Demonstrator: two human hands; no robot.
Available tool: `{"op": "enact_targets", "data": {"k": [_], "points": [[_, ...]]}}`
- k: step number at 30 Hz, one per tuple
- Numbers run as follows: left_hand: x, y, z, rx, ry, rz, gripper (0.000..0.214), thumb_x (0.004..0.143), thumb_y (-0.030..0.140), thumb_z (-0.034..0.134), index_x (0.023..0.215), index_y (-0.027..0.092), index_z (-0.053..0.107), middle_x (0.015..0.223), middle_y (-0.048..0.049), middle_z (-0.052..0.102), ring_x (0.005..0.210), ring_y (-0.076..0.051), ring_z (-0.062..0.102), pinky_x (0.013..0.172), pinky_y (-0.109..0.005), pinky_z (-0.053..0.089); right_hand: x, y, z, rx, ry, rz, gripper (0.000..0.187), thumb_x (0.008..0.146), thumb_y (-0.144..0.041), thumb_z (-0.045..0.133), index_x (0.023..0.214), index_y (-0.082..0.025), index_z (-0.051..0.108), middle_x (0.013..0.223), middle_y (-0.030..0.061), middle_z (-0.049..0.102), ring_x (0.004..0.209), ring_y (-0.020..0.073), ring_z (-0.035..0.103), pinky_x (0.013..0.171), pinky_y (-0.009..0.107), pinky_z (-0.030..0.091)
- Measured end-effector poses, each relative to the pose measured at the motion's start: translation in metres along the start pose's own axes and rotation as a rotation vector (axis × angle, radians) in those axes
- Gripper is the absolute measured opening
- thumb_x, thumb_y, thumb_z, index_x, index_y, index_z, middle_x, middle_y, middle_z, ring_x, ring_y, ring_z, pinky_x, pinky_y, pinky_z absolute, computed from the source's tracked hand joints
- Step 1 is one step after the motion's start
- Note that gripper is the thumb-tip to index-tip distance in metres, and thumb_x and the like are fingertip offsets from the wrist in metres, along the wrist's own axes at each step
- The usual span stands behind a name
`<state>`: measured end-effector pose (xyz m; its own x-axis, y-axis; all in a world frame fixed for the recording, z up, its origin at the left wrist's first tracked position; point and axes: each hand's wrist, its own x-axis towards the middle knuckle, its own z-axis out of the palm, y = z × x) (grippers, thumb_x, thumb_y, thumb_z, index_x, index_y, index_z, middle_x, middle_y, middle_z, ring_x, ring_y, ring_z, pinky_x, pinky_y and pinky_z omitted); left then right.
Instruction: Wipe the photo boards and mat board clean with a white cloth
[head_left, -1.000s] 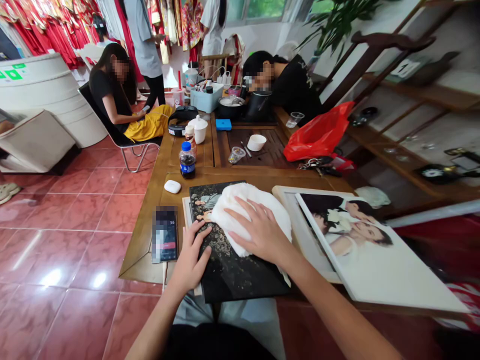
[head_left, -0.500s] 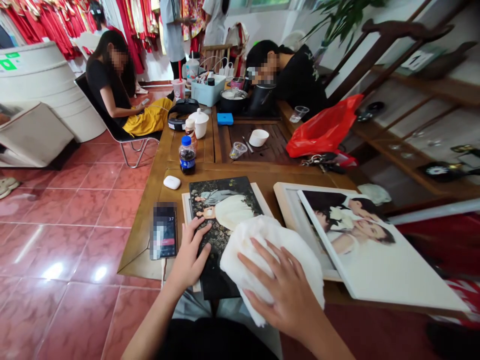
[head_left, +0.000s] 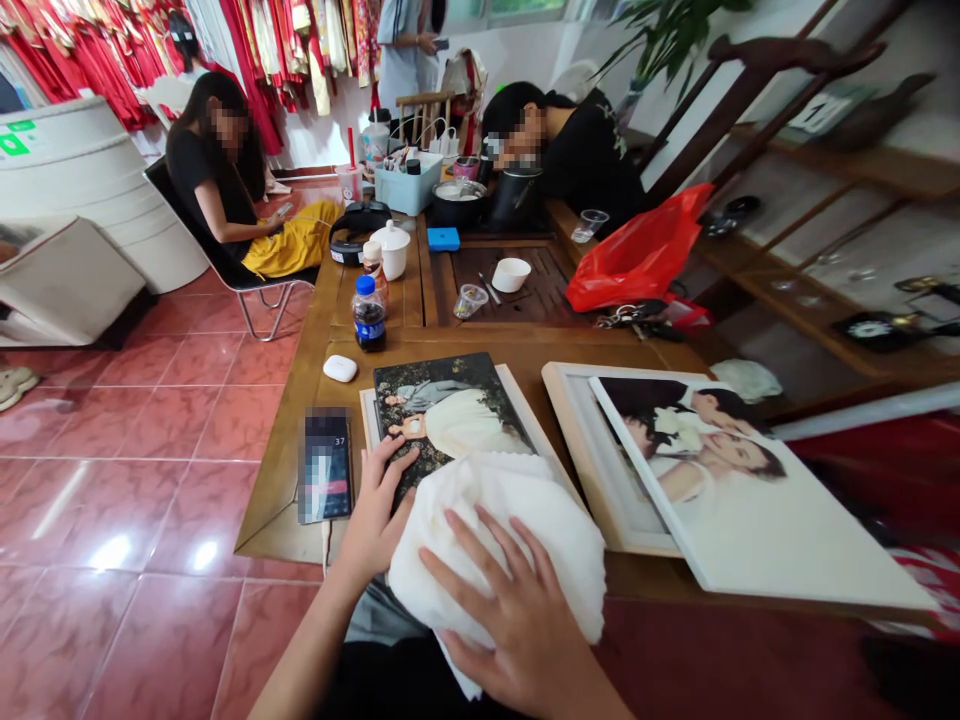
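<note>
A dark wedding photo panel (head_left: 450,400) lies on a pale frame (head_left: 517,395) at the near edge of the wooden table. My left hand (head_left: 381,505) rests on the panel's left side with its fingers spread. Under my right hand (head_left: 510,590) is a bunched white cloth (head_left: 442,515), pressed flat against the panel's near part, with the fingers stretched out over it. The cloth hides the panel's lower half. To the right, a second wedding photo panel (head_left: 772,520) leans across a pale frame (head_left: 574,440).
A phone (head_left: 326,465) with a cable and a white earbud case (head_left: 340,368) lie left of the panel. Beyond stand a cola bottle (head_left: 368,315), a lidded white cup (head_left: 391,250) and a red plastic bag (head_left: 637,260). Two people sit around the table.
My right hand and the white cloth have slid left and toward me across the panel, uncovering some of its right side. My left hand stays at the left edge.
</note>
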<state>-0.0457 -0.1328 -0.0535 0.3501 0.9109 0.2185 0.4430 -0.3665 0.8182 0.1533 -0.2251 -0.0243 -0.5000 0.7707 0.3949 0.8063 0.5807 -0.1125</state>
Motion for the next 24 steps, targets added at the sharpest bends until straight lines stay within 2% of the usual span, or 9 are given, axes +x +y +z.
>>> {"op": "enact_targets", "data": {"k": [7, 12, 14, 18, 24], "points": [[-0.001, 0.000, -0.002, 0.022, -0.021, -0.011, 0.042, 0.106, 0.028, 0.044, 0.148, 0.030, 0.045, 0.160, -0.0087, 0.035, 0.154, -0.028, 0.024, 0.128, -0.058, 0.011, -0.013, 0.017, -0.004, -0.023, 0.048, 0.101, 0.058, 0.084, -0.032, 0.061, 0.142, -0.032, 0.056, 0.155, 0.0088, 0.048, 0.139, 0.0356, 0.044, 0.111, 0.058, 0.032], [-0.001, 0.000, -0.002, 0.026, -0.023, -0.017, 0.041, 0.106, 0.031, 0.043, 0.148, 0.030, 0.046, 0.160, -0.0087, 0.035, 0.154, -0.029, 0.024, 0.128, -0.059, 0.010, -0.029, 0.033, -0.008, -0.054, 0.064, 0.271, 0.061, 0.088, -0.032, 0.060, 0.148, -0.034, 0.049, 0.154, 0.0092, 0.048, 0.137, 0.0371, 0.047, 0.110, 0.059, 0.035], [-0.001, 0.000, -0.002, 0.031, -0.025, -0.014, 0.041, 0.107, 0.032, 0.043, 0.148, 0.030, 0.045, 0.160, -0.0088, 0.035, 0.154, -0.028, 0.024, 0.128, -0.058, 0.010, -0.030, 0.035, -0.007, -0.075, 0.068, 0.296, 0.065, 0.087, -0.032, 0.061, 0.151, -0.035, 0.046, 0.155, 0.0095, 0.047, 0.136, 0.0386, 0.048, 0.109, 0.060, 0.036], [-0.001, 0.001, -0.002, 0.033, -0.024, -0.006, 0.041, 0.107, 0.031, 0.042, 0.148, 0.030, 0.044, 0.161, -0.0087, 0.034, 0.155, -0.027, 0.023, 0.128, -0.056, 0.012, -0.017, 0.026, 0.000, -0.098, 0.070, 0.275, 0.068, 0.086, -0.035, 0.061, 0.152, -0.034, 0.045, 0.158, 0.0098, 0.043, 0.136, 0.0413, 0.047, 0.107, 0.062, 0.036], [0.000, 0.000, -0.003, 0.012, -0.018, 0.008, 0.041, 0.107, 0.032, 0.042, 0.148, 0.031, 0.045, 0.160, -0.0083, 0.035, 0.155, -0.028, 0.024, 0.128, -0.057, 0.012, 0.012, 0.002, 0.008, -0.054, 0.048, 0.231, 0.060, 0.088, -0.039, 0.059, 0.147, -0.032, 0.052, 0.158, 0.0104, 0.044, 0.137, 0.0412, 0.044, 0.109, 0.063, 0.032]]}}
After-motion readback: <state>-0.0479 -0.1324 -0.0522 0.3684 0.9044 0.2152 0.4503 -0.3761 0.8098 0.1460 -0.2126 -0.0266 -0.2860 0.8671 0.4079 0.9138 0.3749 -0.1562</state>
